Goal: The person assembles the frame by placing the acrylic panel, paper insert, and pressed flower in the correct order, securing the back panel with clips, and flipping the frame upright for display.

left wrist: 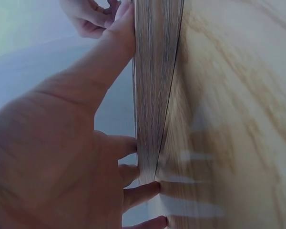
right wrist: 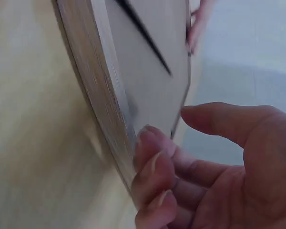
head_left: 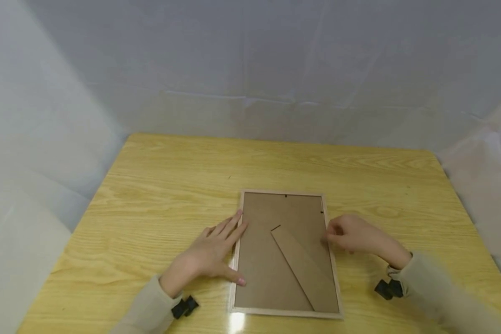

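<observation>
A picture frame (head_left: 256,260) lies face down on the wooden table, its brown backing board and slanted stand flap (head_left: 302,269) facing up. My left hand (head_left: 210,253) rests along the frame's left edge, fingers spread and thumb over the lower part. In the left wrist view the fingertips (left wrist: 145,193) touch the frame's wooden side (left wrist: 155,81). My right hand (head_left: 352,234) is at the frame's right edge. In the right wrist view its fingers bend loosely at the frame's side (right wrist: 102,81), with the thumb (right wrist: 209,119) apart from them. Nothing shows pinched between them.
Small dark tabs (head_left: 322,212) sit at the backing's top and upper right edges. The yellow wood-grain table (head_left: 171,185) extends around the frame. Pale sheeting (head_left: 250,60) hangs behind the table and along both sides.
</observation>
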`<move>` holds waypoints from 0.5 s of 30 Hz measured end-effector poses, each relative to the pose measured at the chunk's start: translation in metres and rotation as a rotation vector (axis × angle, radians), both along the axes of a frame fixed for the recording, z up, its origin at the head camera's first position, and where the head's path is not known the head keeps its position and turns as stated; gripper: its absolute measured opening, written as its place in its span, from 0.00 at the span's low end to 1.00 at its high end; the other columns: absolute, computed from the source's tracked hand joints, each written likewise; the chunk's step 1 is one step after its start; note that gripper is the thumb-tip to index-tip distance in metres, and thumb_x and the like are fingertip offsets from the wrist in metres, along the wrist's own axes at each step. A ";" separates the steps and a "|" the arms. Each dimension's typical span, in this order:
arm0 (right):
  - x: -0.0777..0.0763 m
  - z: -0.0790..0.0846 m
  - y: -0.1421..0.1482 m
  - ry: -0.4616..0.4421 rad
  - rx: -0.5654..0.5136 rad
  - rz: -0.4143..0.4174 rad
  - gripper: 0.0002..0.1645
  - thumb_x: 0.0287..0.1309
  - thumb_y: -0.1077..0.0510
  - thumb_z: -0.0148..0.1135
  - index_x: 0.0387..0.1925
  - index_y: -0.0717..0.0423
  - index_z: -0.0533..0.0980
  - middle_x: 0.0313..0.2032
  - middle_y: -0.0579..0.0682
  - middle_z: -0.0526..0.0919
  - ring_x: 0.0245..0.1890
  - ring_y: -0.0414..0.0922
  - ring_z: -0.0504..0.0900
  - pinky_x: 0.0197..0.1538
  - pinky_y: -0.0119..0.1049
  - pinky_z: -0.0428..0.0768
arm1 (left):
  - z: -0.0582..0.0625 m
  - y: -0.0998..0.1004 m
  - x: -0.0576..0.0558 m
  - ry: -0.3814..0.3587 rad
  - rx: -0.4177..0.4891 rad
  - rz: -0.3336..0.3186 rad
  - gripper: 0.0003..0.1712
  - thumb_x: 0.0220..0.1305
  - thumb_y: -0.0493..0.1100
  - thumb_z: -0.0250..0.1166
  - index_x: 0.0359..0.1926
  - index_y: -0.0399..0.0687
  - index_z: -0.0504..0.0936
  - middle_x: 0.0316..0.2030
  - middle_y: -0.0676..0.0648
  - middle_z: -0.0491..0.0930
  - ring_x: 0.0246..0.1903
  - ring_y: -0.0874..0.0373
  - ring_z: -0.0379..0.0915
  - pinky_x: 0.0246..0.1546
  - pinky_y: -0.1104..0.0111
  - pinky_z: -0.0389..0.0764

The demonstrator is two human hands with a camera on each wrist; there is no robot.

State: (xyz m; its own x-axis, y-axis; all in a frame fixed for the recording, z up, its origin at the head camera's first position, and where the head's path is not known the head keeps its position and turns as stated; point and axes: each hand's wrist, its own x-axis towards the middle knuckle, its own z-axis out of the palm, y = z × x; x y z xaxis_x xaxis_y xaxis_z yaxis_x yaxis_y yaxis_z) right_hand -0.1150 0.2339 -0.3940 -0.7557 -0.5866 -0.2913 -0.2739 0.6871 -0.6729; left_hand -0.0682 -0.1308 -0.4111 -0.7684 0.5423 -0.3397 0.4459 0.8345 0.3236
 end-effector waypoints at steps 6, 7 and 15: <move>0.013 -0.012 -0.019 0.105 -0.086 0.065 0.16 0.63 0.58 0.63 0.19 0.48 0.74 0.14 0.34 0.68 0.14 0.30 0.64 0.19 0.26 0.65 | -0.004 -0.004 -0.001 0.009 0.032 0.001 0.77 0.39 0.80 0.67 0.80 0.54 0.38 0.78 0.49 0.25 0.76 0.45 0.34 0.70 0.40 0.48; 0.014 -0.014 -0.022 0.113 -0.085 0.071 0.16 0.63 0.58 0.63 0.19 0.48 0.73 0.14 0.34 0.68 0.14 0.30 0.64 0.19 0.26 0.65 | -0.004 -0.005 -0.002 0.011 0.035 -0.001 0.76 0.39 0.80 0.67 0.80 0.54 0.39 0.78 0.49 0.25 0.76 0.45 0.34 0.70 0.40 0.48; 0.005 -0.017 -0.050 0.130 0.002 0.110 0.16 0.64 0.54 0.63 0.19 0.47 0.74 0.15 0.36 0.70 0.15 0.32 0.66 0.19 0.28 0.66 | -0.005 -0.006 -0.001 0.023 0.052 -0.005 0.77 0.39 0.81 0.66 0.79 0.50 0.39 0.78 0.48 0.26 0.76 0.45 0.35 0.70 0.39 0.49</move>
State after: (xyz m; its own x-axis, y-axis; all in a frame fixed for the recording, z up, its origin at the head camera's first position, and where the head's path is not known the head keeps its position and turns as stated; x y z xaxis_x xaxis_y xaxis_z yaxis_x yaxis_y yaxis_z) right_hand -0.1104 0.1839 -0.4105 -0.7185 -0.6672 -0.1968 -0.4319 0.6496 -0.6257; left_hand -0.0690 -0.1363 -0.4158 -0.7729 0.5625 -0.2935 0.4578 0.8147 0.3560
